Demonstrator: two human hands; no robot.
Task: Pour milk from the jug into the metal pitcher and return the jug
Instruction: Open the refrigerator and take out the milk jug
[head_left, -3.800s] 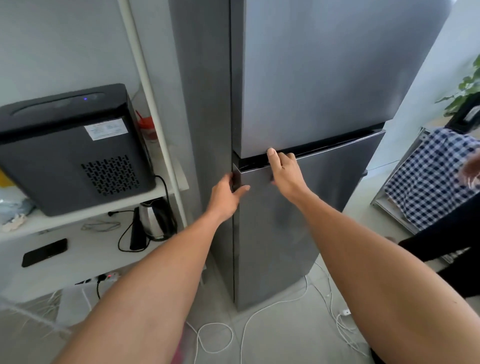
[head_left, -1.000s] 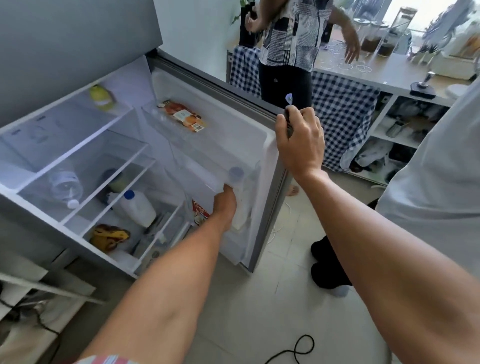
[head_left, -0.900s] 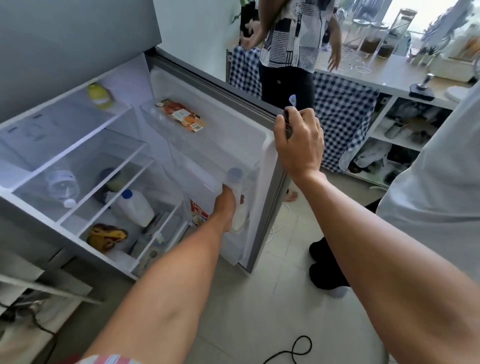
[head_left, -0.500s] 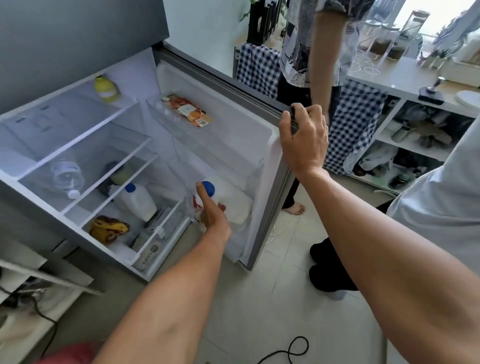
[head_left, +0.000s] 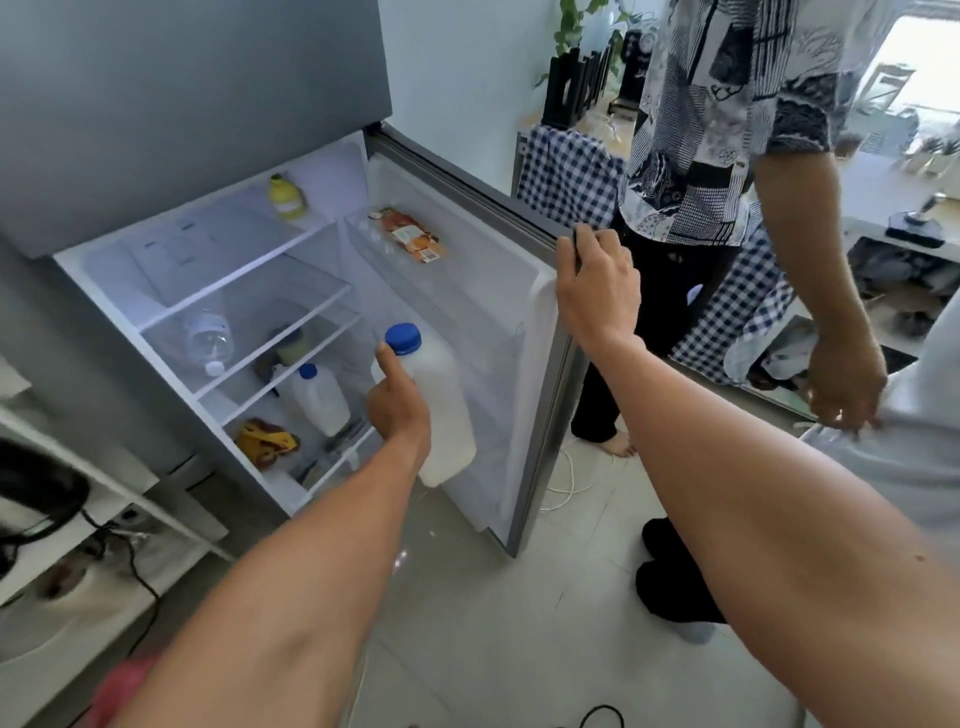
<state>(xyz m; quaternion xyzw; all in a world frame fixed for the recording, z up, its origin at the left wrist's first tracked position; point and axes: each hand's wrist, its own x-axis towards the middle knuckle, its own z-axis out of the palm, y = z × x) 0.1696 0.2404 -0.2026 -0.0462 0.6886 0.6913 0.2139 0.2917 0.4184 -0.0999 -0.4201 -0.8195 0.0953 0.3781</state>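
White milk jug (head_left: 441, 410) with a blue cap hangs in my left hand (head_left: 397, 402), gripped, in front of the open fridge; my right hand (head_left: 597, 291) clutches the fridge door's (head_left: 535, 364) top edge.
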